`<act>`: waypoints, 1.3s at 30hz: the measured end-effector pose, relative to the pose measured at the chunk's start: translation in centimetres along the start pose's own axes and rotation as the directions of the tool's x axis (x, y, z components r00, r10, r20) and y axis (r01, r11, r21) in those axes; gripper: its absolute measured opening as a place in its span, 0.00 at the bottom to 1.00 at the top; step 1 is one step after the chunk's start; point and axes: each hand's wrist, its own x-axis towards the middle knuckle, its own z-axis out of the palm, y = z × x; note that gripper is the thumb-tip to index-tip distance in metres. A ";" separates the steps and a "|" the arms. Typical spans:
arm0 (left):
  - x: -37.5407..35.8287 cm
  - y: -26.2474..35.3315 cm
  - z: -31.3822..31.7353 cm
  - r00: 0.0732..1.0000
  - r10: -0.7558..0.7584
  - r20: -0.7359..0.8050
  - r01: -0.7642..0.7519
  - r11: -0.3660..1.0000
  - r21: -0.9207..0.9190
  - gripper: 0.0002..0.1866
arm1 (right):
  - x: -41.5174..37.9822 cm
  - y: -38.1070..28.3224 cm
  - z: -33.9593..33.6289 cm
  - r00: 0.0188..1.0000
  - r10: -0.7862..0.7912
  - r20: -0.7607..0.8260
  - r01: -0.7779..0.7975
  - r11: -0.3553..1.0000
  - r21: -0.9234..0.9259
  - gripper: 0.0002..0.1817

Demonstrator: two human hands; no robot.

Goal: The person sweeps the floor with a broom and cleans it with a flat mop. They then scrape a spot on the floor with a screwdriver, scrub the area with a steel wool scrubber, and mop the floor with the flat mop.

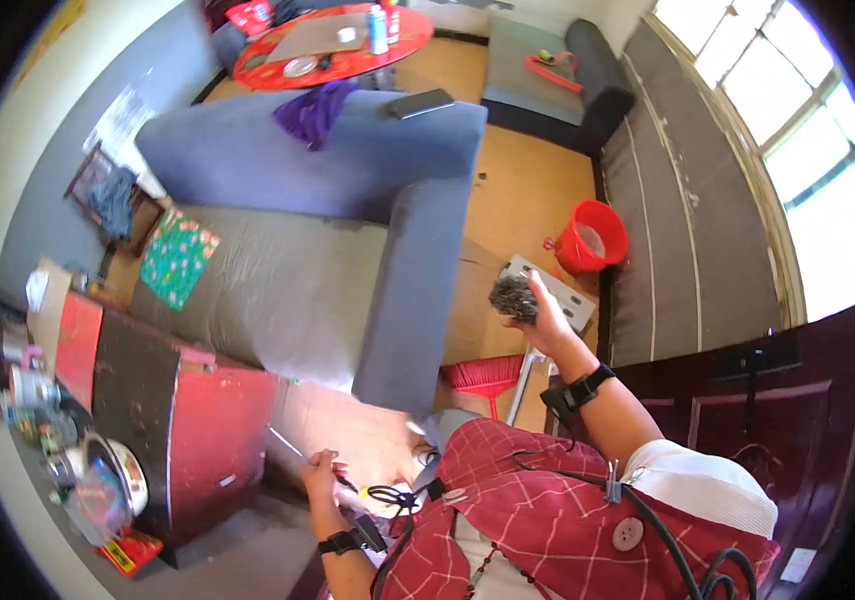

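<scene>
My right hand (545,318) is raised at the right of centre, its fingers wrapped round a dark grey, wiry scouring pad (513,298). Below and behind it on the floor lie a white box (572,302) and a red broom (485,376). My left hand (322,474) is low at the centre left, fingers bent together on a thin, pale rod (287,443) that points up and left toward the red cabinet (217,445). Black straps circle both wrists.
A grey sofa (287,285) stands ahead, with a purple cloth (315,115) on its back. A red bucket (592,236) stands by the right wall. Pots and jars (122,475) sit at the left. Farther back is a red oval table (412,28). A dark door (757,410) is at the right.
</scene>
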 end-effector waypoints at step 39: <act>20.3 56.8 74.6 0.861 0.424 0.280 -0.427 0.903 -0.054 0.14 | 54.7 -38.4 -25.5 0.986 -0.075 -0.152 0.076 0.997 -0.001 0.11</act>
